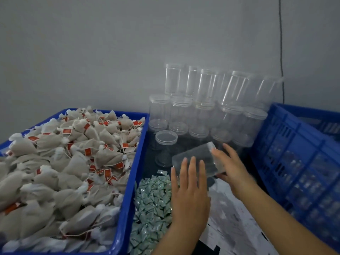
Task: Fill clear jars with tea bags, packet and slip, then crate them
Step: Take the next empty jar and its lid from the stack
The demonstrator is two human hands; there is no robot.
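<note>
A clear jar point(197, 158) lies tilted on its side above the table, between my two hands. My right hand point(232, 167) grips its right end, thumb and fingers curled round it. My left hand point(189, 192) lies against its near side with straight fingers. Beige tea bags point(73, 162) with red tags fill a blue tray point(128, 205) on the left. A heap of small green-white packets point(152, 201) lies under my left hand. White printed slips point(231, 221) are spread below my right forearm. The blue slatted crate point(301, 162) stands at the right.
Several empty clear jars point(206, 107) are stacked in two tiers against the grey wall behind my hands; one with a lid point(166, 138) stands nearest. A black cable point(281, 52) runs down the wall at the right.
</note>
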